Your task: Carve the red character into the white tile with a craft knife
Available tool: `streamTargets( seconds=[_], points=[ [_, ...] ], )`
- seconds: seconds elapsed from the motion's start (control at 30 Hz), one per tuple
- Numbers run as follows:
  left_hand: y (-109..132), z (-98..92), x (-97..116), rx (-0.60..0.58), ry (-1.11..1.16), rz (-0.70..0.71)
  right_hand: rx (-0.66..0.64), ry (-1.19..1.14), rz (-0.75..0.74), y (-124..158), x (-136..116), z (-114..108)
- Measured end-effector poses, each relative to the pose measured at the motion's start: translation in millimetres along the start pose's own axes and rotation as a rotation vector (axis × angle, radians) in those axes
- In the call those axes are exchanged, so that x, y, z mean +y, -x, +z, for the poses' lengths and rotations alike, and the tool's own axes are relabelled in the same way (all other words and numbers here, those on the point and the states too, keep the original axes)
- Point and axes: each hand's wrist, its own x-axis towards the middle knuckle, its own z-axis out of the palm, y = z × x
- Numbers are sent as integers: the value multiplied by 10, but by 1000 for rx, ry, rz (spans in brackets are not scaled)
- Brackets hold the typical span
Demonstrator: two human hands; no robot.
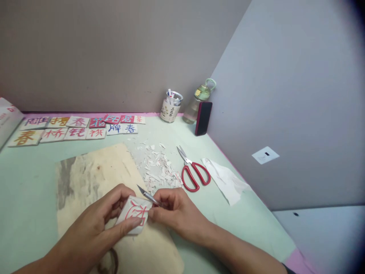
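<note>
My left hand [114, 220] grips a small white tile [132, 217] with a red character drawn on its face. Its thumb presses on the tile's front and its fingers curl behind. In my right hand [173, 211] is a craft knife [146, 194], its pointed blade aimed up and to the left, past the tile's upper edge. My right thumb and fingers are close to the tile's right edge; I cannot tell whether they touch it. Both hands are over a wooden board [94, 167] that lies on the pale green tabletop [31, 182].
White shavings [159, 167] are strewn beyond the board. Red-handled scissors [194, 171] and a crumpled tissue [225, 180] lie to the right. Rows of lettered tiles [76, 133] line the back left. A jar [170, 108], a bottle [192, 108] and a phone [203, 118] stand near the corner.
</note>
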Motion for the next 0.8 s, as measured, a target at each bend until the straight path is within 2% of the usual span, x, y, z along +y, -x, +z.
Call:
streamTargets(
  seconds=[0.13,0.27,0.6,0.8],
  points=[
    [38,38,19,27,-117,21,22,63,-24,-1,9,27],
    [43,49,9,22,-137,25,21,92,-5,9,12,32],
    [-49,-77,-126,-103,221,-20,-26,31,-52,12,-25,-20],
    [-54,-90,-128,-100,211,-29,-7,34,5,25,-49,-19]
  ],
)
